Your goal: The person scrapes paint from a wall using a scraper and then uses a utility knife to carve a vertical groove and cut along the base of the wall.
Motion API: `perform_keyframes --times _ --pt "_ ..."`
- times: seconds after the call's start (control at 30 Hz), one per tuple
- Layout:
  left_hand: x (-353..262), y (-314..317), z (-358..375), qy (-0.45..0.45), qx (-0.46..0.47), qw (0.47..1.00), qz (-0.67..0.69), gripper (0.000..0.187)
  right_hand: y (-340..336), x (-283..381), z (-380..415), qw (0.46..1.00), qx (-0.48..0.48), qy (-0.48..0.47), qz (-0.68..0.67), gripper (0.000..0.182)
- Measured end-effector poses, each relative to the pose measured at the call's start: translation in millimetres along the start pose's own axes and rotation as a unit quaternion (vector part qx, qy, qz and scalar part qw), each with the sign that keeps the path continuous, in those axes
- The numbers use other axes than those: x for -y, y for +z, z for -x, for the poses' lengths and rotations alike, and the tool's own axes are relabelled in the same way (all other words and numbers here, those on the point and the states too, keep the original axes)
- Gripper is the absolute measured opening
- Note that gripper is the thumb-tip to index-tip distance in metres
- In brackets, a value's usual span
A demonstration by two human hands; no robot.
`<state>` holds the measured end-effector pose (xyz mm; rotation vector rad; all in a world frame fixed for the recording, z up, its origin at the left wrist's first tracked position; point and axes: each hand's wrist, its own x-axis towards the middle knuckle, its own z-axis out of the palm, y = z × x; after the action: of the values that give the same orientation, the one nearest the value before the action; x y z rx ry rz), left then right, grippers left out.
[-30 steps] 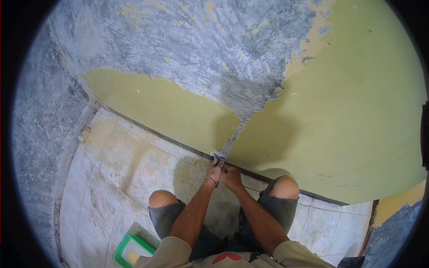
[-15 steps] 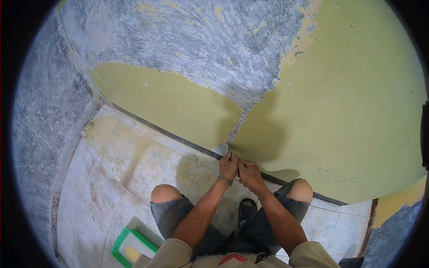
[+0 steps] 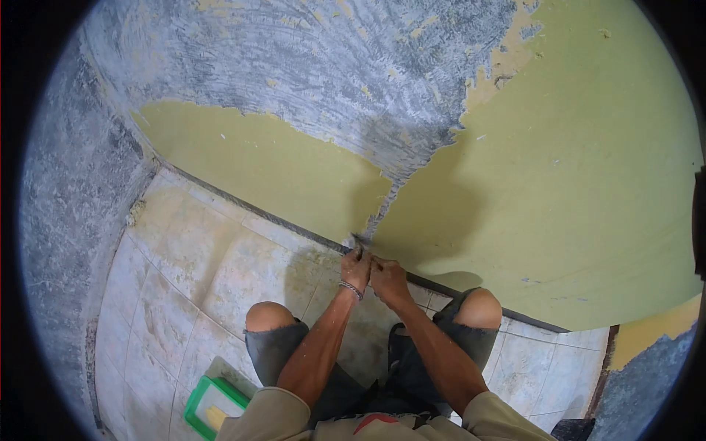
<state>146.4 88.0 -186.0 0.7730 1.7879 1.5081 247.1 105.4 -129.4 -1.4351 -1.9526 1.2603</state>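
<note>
Low on the yellow-green wall [image 3: 559, 191], a narrow scraped grey strip [image 3: 384, 202] runs down to the dark edge at the floor. My left hand [image 3: 356, 267], with a bracelet on its wrist, is closed around a small dark tool [image 3: 359, 244] whose tip meets the foot of that strip. Close beside it on the right, my right hand [image 3: 387, 279] is also closed; whatever lies inside its fingers is too small to make out. Above the strip spreads a large bare grey patch [image 3: 294, 66] of wall.
On the tiled floor [image 3: 169, 294] at the lower left stands a green-rimmed tray [image 3: 193, 404] with something pale yellow inside. My bent knees are on both sides of my arms. A rough grey wall [image 3: 66, 220] borders the left.
Both hands and the tool have shifted slightly left and down along the strip's foot. The whole view has also moved a little.
</note>
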Motion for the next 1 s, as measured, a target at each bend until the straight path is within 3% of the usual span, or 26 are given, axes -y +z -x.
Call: perform_keyframes --times 0.03,0.1,0.17,0.23,0.27,0.3,0.37,0.43,0.5,0.53,0.57,0.63,0.7,0.77,0.8,0.83,0.9,0.93,1.0 --pt "0.0 -1.8 0.9 -0.01 0.021 0.998 0.06 0.019 -6.1 6.7 10.2 0.998 -0.033 -0.045 0.001 0.027" --pt "23.2 6.1 -11.1 0.005 0.002 0.999 0.048 0.016 -2.8 10.6 2.2 0.994 -0.063 -0.094 -0.002 0.027" --pt "33.7 3.8 -10.8 0.01 -0.007 0.999 0.033 0.014 12.3 -5.4 -12.0 0.998 -0.021 -0.048 0.028 0.026" --pt "25.1 -11.9 -18.4 -0.12 0.029 0.98 0.157 0.01 24.4 -14.3 -16.9 0.999 -0.004 -0.023 0.038 0.027" --pt "21.5 -10.6 -14.1 -0.136 0.017 0.974 0.182 0.012 30.5 -17.0 -20.1 0.999 0.015 -0.001 0.048 0.029" --pt "22.2 -8.9 -9.9 -0.137 0.012 0.973 0.183 0.012 28.8 -14.6 -14.0 0.999 0.02 -0.003 0.05 0.029" --pt "24.4 -7.9 -6.5 -0.025 0.036 0.999 0.01 0.014 20.9 -6.7 1.1 0.998 -0.05 -0.018 0.034 0.03" --pt "26.7 -14.5 -13.0 -0.014 0.015 1.0 -0.001 0.016 34.1 -8.7 -18.8 0.998 -0.007 0.002 0.064 0.031" --pt "40.0 -21.6 -23.0 -0.135 0.076 0.976 0.153 0.021 37.8 -12.8 -15.4 0.995 0.03 0.021 0.096 0.032" --pt "46.7 -18.7 -22.5 -0.118 0.052 0.989 0.067 0.02 36.6 -10.9 -7.5 0.997 -0.006 -0.011 0.079 0.03" --pt "53.8 -13.7 -18.8 -0.115 0.052 0.99 0.069 0.02 35.7 -9.0 -2.5 0.996 -0.04 -0.043 0.062 0.028" --pt "40.4 -9.9 -8.7 0.038 0.03 0.999 0.011 0.018 36.0 -12.7 0.4 0.996 -0.057 -0.039 0.05 0.028" --pt "42.5 -17.9 -19.2 -0.017 0.048 0.998 -0.048 0.019 39.9 -17.9 -5.1 0.996 -0.071 -0.027 0.04 0.028" --pt "65.9 -16.8 -26.7 -0.099 0.079 0.989 0.075 0.018 40.7 -18.8 -15.0 0.998 0.006 0.015 0.056 0.031" --pt "39.3 -16.4 -16.8 -0.122 0.07 0.983 0.121 0.017 38.2 -16.2 -8.6 0.998 0.005 0.013 0.059 0.031" --pt "41.7 -15.3 -17.4 -0.118 0.07 0.983 0.124 0.017 35.6 -11.9 1.0 0.998 -0.018 0.008 0.057 0.03" --pt "51.7 -16.9 -17.9 -0.039 0.065 0.997 -0.026 0.014 39.6 -8.9 -6.2 0.998 -0.041 -0.002 0.054 0.029" --pt "5.4 -25.8 -11.1 -0.118 0.074 0.989 0.051 0.012 47.2 -16.1 -13.2 0.997 -0.033 -0.017 0.073 0.029" --pt "31.6 -25.1 -10.3 -0.138 0.066 0.983 0.097 0.014 55.5 -27.0 -17.9 0.995 0.002 0.005 0.095 0.028"
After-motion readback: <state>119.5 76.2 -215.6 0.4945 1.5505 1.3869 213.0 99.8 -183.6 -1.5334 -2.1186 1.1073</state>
